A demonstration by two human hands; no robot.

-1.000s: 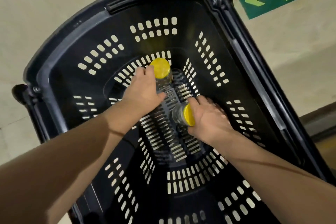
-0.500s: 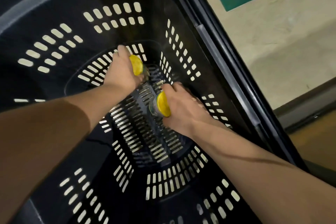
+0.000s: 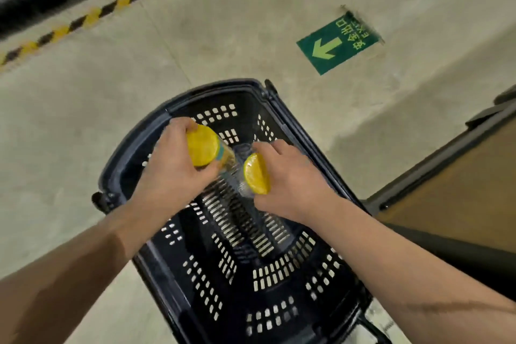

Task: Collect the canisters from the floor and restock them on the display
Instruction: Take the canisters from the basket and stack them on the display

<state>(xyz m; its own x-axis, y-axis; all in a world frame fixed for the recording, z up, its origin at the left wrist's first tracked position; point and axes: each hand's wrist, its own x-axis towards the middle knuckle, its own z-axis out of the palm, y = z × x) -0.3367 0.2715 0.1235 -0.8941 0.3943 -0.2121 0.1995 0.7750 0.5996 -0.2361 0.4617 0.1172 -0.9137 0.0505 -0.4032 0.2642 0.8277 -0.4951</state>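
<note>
Both grips have come up from the bottom of the basket point(image 3: 237, 288) to about the height of its far rim, each bringing a canister; the left grip point(image 3: 173, 173) has its fingers curled round the left canister point(image 3: 202, 146) just behind the yellow lid, and the right grip point(image 3: 296, 184) wraps the right canister point(image 3: 257, 173) the same way; both hang over the basket's far half, close together, whether touching I cannot tell. Risks, as I judge them: the clear bodies look slick, so a loose hold could drop one into the basket or onto the floor point(image 3: 83, 120); the two could knock together while clearing the rim; a turn towards the brown unit point(image 3: 452, 176) at the right invites a bump on its edge.
</note>
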